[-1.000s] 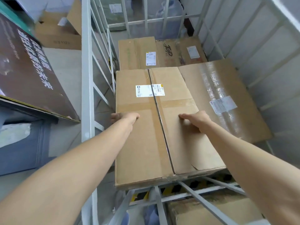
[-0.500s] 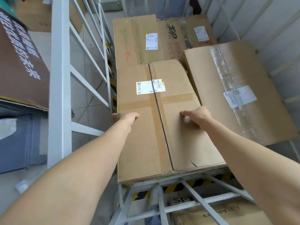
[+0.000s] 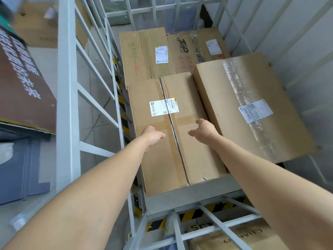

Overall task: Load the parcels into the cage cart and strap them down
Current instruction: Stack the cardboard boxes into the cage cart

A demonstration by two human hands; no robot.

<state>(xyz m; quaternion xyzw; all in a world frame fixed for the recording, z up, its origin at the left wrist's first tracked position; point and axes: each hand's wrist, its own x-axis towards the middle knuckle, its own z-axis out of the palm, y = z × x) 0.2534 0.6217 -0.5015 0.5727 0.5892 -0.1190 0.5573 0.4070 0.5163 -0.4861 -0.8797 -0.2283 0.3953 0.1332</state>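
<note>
Both hands have lifted off the box (image 3: 173, 134), left (image 3: 153, 137) and right (image 3: 204, 129) fingers spread, holding nothing. Nudge it flush before strapping.

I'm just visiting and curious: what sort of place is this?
Probably a parcel depot or warehouse loading area. Taped cardboard parcels with shipping labels sit inside a white metal cage cart, with more boxes around.

Open hands (image 3: 153, 135) above front parcel (image 3: 180, 145)
</note>
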